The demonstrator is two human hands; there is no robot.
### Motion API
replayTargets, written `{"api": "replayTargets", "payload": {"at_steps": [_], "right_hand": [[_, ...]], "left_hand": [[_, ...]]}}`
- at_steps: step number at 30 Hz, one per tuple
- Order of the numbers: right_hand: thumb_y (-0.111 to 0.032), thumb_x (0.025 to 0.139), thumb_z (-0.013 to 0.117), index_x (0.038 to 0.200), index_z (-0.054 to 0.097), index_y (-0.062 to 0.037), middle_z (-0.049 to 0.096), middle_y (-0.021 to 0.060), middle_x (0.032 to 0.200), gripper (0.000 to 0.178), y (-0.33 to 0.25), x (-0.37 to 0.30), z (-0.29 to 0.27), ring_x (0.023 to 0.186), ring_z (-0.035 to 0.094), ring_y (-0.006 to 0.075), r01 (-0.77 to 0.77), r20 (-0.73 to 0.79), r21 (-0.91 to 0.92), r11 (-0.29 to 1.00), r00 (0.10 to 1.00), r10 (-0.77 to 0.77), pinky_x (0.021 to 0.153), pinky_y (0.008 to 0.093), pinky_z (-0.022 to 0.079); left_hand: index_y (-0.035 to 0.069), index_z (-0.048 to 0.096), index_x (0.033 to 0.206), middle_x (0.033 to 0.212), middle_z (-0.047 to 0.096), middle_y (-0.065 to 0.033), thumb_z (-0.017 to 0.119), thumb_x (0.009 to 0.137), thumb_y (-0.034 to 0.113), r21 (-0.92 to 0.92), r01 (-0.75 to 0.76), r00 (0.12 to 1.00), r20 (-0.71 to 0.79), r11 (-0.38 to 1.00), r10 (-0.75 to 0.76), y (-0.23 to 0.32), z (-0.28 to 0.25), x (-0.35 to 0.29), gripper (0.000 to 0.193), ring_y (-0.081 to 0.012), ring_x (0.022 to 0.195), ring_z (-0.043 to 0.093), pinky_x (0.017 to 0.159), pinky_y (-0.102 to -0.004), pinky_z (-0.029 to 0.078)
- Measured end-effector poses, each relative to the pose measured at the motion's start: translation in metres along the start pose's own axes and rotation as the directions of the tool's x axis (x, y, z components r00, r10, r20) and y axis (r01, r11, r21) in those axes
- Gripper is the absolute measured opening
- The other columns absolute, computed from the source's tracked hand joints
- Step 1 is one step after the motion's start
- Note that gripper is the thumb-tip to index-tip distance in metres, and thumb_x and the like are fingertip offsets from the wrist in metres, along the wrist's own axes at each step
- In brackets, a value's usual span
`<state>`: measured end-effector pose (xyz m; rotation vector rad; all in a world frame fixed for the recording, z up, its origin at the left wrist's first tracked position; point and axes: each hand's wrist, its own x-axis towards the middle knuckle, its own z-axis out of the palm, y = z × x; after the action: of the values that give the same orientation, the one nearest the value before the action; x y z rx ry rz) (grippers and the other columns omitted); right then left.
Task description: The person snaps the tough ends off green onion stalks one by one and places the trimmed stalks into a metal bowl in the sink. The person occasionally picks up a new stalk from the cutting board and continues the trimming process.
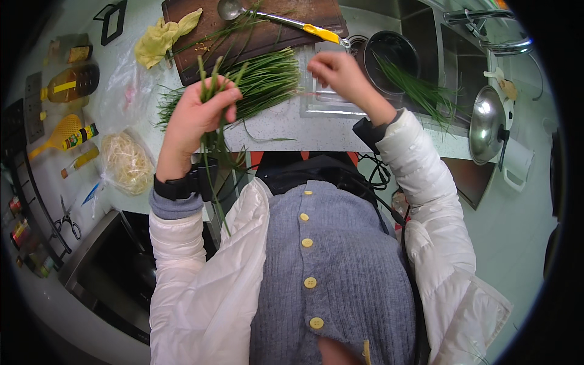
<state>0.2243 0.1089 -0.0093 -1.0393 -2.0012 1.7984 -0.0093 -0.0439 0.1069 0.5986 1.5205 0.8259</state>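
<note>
A few green chives (210, 91) are gripped in my left hand (204, 112), stems poking up above the fingers and long leaves trailing down past the wrist. Behind that hand a thick pile of chives (267, 76) lies on the counter along the near edge of the cutting board (304, 24). My right hand (334, 72) hovers over the clear plastic tray (310, 108), right of the pile, its fingers curled and slightly blurred; whether anything tiny is between them I cannot make out. More chives (413, 88) rest across a dark round bowl (392, 58) at the sink.
A ladle with a yellow handle (316, 31) and a yellow cloth (164, 39) lie on the board. At left are an oil bottle (76, 83), a bag of noodle-like strands (126, 161) and scissors (67, 222). A metal lid (486, 125) stands right of the sink (450, 67).
</note>
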Motion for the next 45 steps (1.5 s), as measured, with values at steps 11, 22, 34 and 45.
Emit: {"api": "replayTargets", "payload": {"at_steps": [11, 22, 34, 45], "right_hand": [[-0.01, 0.076, 0.069, 0.084, 0.068, -0.0071, 0.059, 0.0094, 0.085, 0.009, 0.039, -0.012, 0.037, 0.077, 0.06, 0.0305, 0.236, 0.08, -0.531, 0.814, 0.97, -0.229, 0.07, 0.0397, 0.05], [-0.013, 0.085, 0.069, 0.088, 0.066, 0.002, 0.065, 0.0025, 0.076, 0.016, -0.066, -0.022, 0.005, 0.071, 0.058, 0.0078, 0.093, 0.213, 0.082, 0.992, 0.971, -0.109, 0.067, 0.0236, 0.048], [-0.013, 0.085, 0.071, 0.087, 0.067, 0.0015, 0.064, 0.001, 0.075, 0.015, -0.088, -0.028, 0.016, 0.07, 0.057, 0.0062, 0.178, 0.159, 0.24, 0.954, 0.962, -0.22, 0.064, 0.0225, 0.046], [-0.017, 0.087, 0.068, 0.088, 0.067, -0.0004, 0.062, -0.0003, 0.073, 0.016, -0.083, -0.012, 0.02, 0.065, 0.055, 0.0068, 0.208, 0.264, 0.046, 0.977, 0.941, -0.213, 0.057, 0.0226, 0.045]], "left_hand": [[0.004, 0.067, 0.102, 0.055, 0.048, 0.0047, 0.048, 0.1, 0.029, 0.29, -0.156, 0.988, 0.05, 0.944, 0.148, -0.017, -0.01, 0.008, 0.031, -0.0035, 0.054, 0.043, 0.052, -0.0204, 0.033], [0.001, 0.064, 0.097, 0.087, 0.062, 0.0003, 0.069, 0.085, 0.007, 0.472, -0.434, 0.873, 0.012, 0.767, 0.487, -0.002, 0.024, 0.015, 0.014, -0.0068, 0.077, 0.056, 0.072, -0.0224, 0.044], [-0.001, 0.063, 0.082, 0.076, 0.056, -0.0004, 0.077, 0.077, 0.006, 0.478, -0.505, 0.838, 0.073, 0.719, 0.54, 0.011, 0.033, 0.0, 0.016, -0.0083, 0.068, 0.052, 0.061, -0.0237, 0.042], [0.003, 0.059, 0.08, 0.069, 0.054, 0.0049, 0.074, 0.081, 0.008, 0.336, -0.338, 0.932, -0.014, 0.879, 0.363, -0.005, 0.018, -0.002, 0.016, -0.0038, 0.064, 0.047, 0.057, -0.0213, 0.039]]}}
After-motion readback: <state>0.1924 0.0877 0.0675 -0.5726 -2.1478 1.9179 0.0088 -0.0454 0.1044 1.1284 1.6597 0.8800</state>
